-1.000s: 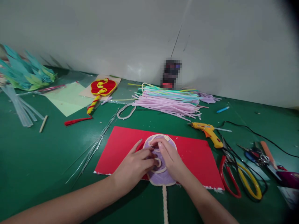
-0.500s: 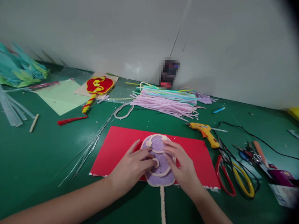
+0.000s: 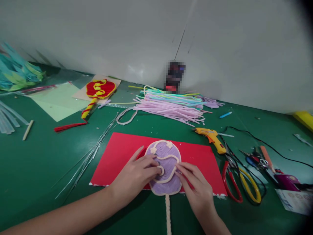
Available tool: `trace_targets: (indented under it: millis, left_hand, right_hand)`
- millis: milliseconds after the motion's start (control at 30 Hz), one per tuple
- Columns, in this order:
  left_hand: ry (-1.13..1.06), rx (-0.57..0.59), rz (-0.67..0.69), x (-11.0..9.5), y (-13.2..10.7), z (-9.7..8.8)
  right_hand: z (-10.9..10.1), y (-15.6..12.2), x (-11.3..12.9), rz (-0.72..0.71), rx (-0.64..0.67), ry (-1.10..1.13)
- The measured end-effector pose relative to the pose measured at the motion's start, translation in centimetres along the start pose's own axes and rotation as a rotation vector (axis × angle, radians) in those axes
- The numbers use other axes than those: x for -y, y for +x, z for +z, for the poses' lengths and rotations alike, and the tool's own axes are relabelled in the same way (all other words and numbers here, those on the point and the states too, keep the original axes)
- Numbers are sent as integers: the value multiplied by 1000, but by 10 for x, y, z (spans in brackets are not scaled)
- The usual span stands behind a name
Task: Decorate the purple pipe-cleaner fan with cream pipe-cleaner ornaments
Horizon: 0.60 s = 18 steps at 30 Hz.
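A purple fan-shaped piece (image 3: 165, 188) with a cream edge and a twisted cream handle lies on red card (image 3: 200, 163). A cream pipe cleaner (image 3: 168, 157) winds across its face in an S-like curve and ends in a small curl. My left hand (image 3: 137, 173) pinches that curl, fingers bent over the fan's left half. At the fan's right edge, my right hand (image 3: 197, 184) has thumb and fingers closed on the outer bend of the same pipe cleaner. Two small cream flower shapes (image 3: 169, 144) sit near the top.
Behind lie bundled pastel pipe cleaners (image 3: 168, 106) and a finished-looking red and yellow fan (image 3: 105, 88). To the right are a yellow glue gun (image 3: 211, 137), red-and-yellow-handled pliers (image 3: 233, 186) and scissors (image 3: 258, 161). Thin wires (image 3: 91, 153) are on the left.
My right hand has moved down from near the upper flower to the right bend of the pipe cleaner, uncovering the fan's upper right. My left hand keeps its pinch. The view has shifted slightly.
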<state>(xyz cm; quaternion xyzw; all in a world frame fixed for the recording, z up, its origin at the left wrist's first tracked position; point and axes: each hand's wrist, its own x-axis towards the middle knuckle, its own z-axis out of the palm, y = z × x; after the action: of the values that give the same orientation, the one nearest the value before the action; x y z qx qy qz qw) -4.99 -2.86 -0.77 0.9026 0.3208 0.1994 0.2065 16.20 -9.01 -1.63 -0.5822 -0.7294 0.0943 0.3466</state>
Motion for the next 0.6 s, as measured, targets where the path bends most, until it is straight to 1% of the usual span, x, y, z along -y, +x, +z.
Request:
trace_targets:
  millis: [133, 267, 333, 467, 600]
  left_hand:
    - [17, -21, 19, 0, 1, 1]
    - [-12, -49, 50, 2, 2, 2]
    - [-50, -42, 36, 3, 2, 3]
    - [-130, -4, -23, 6, 2, 3]
    - [-173, -2, -48, 8, 2, 3]
  right_hand:
    - [5, -1, -5, -11, 33, -32]
    - [5, -2, -6, -40, 58, -134]
    - [4, -2, -5, -53, 62, -156]
    - [5, -1, -4, -66, 106, -120]
    - [5, -3, -4, -19, 117, -172]
